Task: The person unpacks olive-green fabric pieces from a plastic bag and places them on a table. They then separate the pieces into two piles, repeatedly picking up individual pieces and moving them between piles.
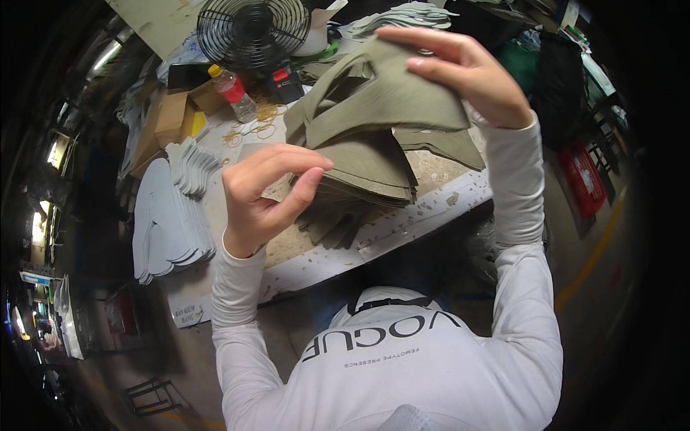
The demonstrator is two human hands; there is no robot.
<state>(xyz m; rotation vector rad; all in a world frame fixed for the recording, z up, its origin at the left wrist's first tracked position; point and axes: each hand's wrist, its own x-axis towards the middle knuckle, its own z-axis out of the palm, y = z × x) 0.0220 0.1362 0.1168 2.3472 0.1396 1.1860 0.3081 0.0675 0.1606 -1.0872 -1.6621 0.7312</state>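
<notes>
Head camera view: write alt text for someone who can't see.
Right hand touches a curved olive flexible sheet above stacked olive sheets; left hand is at the stack's edge. Pale grey layered cutouts lie left, a round black wire fan behind.

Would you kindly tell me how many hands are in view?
2: the left hand beside the lower olive pieces, the right hand on the upper olive piece. Dark edges may hide others.

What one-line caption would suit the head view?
Right fingers on an olive cut piece, left fingers near the olive stack below, grey pieces stacked at left.
</notes>
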